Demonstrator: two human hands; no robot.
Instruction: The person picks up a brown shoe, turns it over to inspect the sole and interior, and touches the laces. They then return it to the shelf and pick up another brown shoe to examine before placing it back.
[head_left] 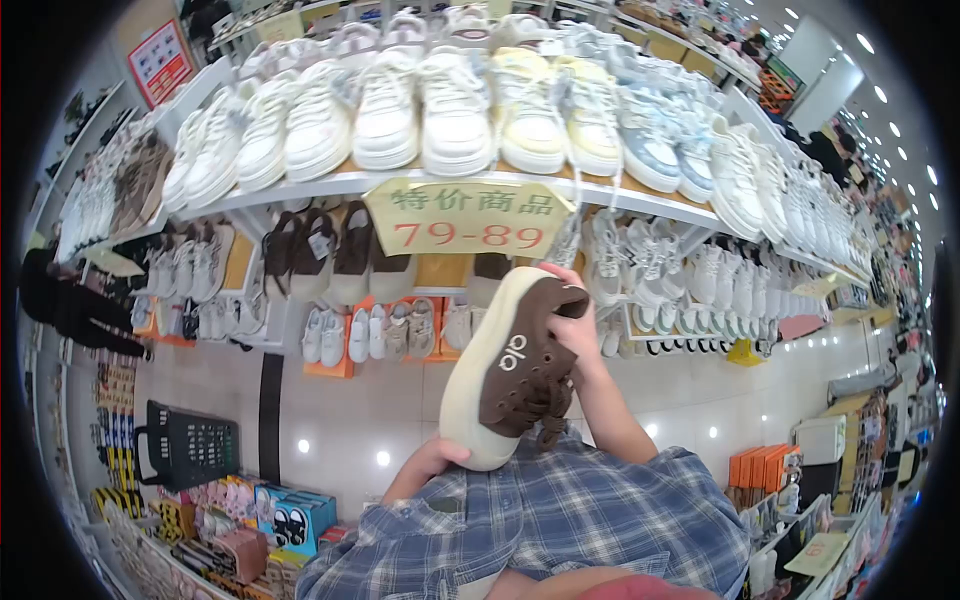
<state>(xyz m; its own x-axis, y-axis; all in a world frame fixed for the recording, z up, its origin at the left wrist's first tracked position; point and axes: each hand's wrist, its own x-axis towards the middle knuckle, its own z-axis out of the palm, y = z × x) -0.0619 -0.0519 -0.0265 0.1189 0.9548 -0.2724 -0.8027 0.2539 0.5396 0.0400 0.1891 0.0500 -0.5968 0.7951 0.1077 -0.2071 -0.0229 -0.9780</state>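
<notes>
A brown sneaker (pixel 520 365) with a thick cream sole, brown laces and pale lettering on its side is held up in front of my chest. Its heel points up and its toe points down, toward my plaid shirt. My right hand (pixel 577 322) is closed around the heel, with some fingers at the collar opening. Down at the toe, my left hand (pixel 443 456) grips the cream sole edge; part of that hand is hidden behind the shoe. Just beyond the sneaker hangs a yellow price sign (pixel 470 218) reading 79-89.
A display shelf (pixel 440 183) ahead carries rows of white, yellow and blue sneakers (pixel 455 110). Brown shoes (pixel 350 255) sit on the tier below. A dark shopping basket (pixel 190 445) is at left. Orange boxes (pixel 760 468) stand at right. Another person in dark clothes (pixel 80 300) is far left.
</notes>
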